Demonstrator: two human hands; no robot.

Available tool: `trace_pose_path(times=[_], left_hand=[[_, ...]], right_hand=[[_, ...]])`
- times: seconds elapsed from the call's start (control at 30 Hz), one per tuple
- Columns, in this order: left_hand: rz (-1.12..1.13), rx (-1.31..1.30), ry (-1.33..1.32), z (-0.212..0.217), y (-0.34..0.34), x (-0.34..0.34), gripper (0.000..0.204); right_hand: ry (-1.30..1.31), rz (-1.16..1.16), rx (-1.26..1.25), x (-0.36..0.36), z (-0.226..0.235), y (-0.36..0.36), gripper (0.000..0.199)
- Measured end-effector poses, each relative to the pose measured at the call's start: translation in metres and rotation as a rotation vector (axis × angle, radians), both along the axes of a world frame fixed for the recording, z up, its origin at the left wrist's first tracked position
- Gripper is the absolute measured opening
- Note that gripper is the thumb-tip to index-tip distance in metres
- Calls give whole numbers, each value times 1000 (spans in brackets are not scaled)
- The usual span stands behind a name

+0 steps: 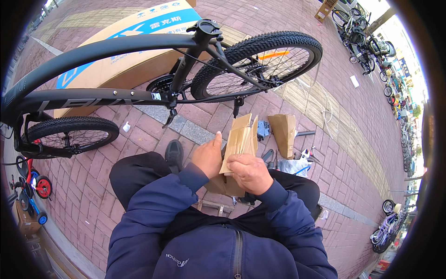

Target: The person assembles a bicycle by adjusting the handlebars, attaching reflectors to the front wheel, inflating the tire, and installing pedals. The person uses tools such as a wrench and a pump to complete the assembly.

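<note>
Between my knees stands a small brown cardboard box [241, 137] with raised, creased flaps. My right hand [251, 173] is closed, its fingers gripping the near edge of a flap. On the box's left side is my left hand [207, 156], thumb pointing up; its other fingers curl round the cardboard and are partly hidden. The inside of the box cannot be seen. Just beyond, a black bicycle [186, 69] without a visible saddle or handlebar stands on the paving.
Right of the box lie another cardboard piece [282, 135], a clear plastic bag [295, 167] and several small tools and parts. A large bicycle carton [134, 69] lies behind the bicycle. Small children's bikes [42, 187] stand at left; parked bikes [357, 51] line the far right.
</note>
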State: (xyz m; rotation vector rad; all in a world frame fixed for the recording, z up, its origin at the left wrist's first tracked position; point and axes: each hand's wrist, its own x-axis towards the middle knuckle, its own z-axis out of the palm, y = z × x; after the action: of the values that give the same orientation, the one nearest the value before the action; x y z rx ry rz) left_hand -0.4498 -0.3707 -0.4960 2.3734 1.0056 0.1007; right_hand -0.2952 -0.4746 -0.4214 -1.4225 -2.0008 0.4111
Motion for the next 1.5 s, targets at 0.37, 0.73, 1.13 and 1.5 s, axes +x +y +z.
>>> trace_pose_path(times=[0.37,0.73,1.13,1.5], left_hand=[[22,84,-418,-22,19,-7,83],[214,-140,-308,-16,13,1,46],[81,2,-6,-6,11,-10,36],[679,-114,-418,31,46,-36,36]], right_hand=[[152,212,-11,-5,18,-4,25],[182,98,40,-4,20,-7,30],[373,-690,-113,29,-14,4,13],[539,-960,75,107,-15,-15,32]])
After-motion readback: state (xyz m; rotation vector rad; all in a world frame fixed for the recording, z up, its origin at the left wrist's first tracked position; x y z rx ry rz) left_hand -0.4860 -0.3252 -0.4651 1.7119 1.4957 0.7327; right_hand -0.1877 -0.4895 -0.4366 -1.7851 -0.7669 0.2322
